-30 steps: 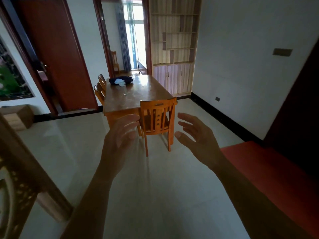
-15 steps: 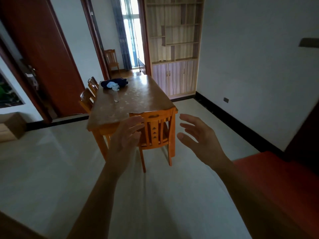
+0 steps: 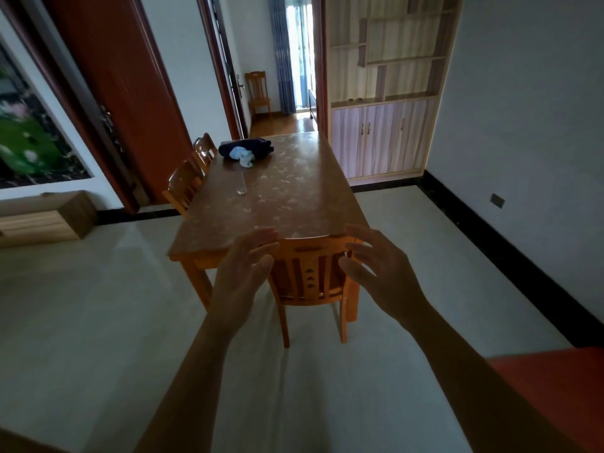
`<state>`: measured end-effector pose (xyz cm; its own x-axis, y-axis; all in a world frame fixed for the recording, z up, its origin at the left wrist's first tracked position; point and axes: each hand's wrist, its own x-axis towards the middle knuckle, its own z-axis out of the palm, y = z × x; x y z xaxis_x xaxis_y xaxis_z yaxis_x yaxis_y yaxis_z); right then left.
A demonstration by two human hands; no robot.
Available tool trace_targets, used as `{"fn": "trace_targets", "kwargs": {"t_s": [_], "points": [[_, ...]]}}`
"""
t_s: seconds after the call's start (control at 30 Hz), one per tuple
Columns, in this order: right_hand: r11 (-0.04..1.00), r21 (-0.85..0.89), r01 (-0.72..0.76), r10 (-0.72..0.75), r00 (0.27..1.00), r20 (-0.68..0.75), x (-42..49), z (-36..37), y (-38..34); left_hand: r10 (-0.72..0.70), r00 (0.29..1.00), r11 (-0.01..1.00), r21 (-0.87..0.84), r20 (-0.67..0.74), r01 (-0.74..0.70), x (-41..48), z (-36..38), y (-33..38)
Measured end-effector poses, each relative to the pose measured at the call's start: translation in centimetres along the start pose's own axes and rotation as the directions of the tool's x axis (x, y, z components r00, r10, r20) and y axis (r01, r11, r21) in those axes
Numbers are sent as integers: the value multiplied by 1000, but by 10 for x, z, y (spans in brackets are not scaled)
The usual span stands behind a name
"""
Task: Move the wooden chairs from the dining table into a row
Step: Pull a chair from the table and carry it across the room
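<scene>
At the near edge of the worktop (image 3: 284, 204), one wooden chair (image 3: 310, 276) is pushed in, its back toward the person. The left hand (image 3: 242, 276) and right hand (image 3: 379, 273) are both open, fingers spread, at each side of the chair's top rail and holding nothing. If the chair is pulled carelessly, it may catch the worktop and tip the glass (image 3: 242, 184). I count three chairs at the worktop: this one and two (image 3: 189, 181) along the left edge.
</scene>
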<state>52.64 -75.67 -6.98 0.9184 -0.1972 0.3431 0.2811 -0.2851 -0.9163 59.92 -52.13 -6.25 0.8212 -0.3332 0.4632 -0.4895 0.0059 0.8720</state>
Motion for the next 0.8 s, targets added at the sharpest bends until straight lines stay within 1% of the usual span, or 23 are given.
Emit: {"fn": "trace_targets", "kwargs": {"t_s": [0.17, 0.23, 0.3, 0.37, 0.47, 0.53, 0.6, 0.67, 0.73, 0.8], "points": [[1000, 21, -4, 4, 1000, 28, 90, 5, 57, -11, 998, 999, -42, -64, 8, 79, 9, -72], [999, 33, -22, 20, 999, 42, 132, 9, 81, -50, 997, 998, -50, -66, 47, 120, 10, -108], [999, 25, -46, 45, 998, 48, 169, 12, 103, -95, 995, 995, -25, -35, 94, 154, 13, -140], [997, -32, -70, 71, 996, 54, 204, 14, 130, -142, 990, 990, 22, 14, 141, 188, 16, -171], [987, -71, -143, 148, 986, 76, 243, 11, 174, -221, 972, 974, 74, 78, 216, 229, 24, -215], [976, -147, -159, 173, 982, 82, 264, 10, 206, -279, 952, 956, 126, 122, 264, 249, 30, -249], [957, -246, -154, 191, 973, 130, 282, 11, 241, -372, 907, 917, 228, 195, 327, 261, 34, -286], [929, -342, -143, 223, 953, 206, 297, 13, 276, -479, 833, 848, 390, 276, 359, 267, 39, -322], [873, -462, -155, 309, 909, 280, 309, 15, 306, -580, 747, 726, 622, 324, 294, 270, 43, -350], [795, -594, -121, 376, 867, 327, 323, 18, 330, -678, 665, 589, 773, 313, 237, 276, 47, -371]]}}
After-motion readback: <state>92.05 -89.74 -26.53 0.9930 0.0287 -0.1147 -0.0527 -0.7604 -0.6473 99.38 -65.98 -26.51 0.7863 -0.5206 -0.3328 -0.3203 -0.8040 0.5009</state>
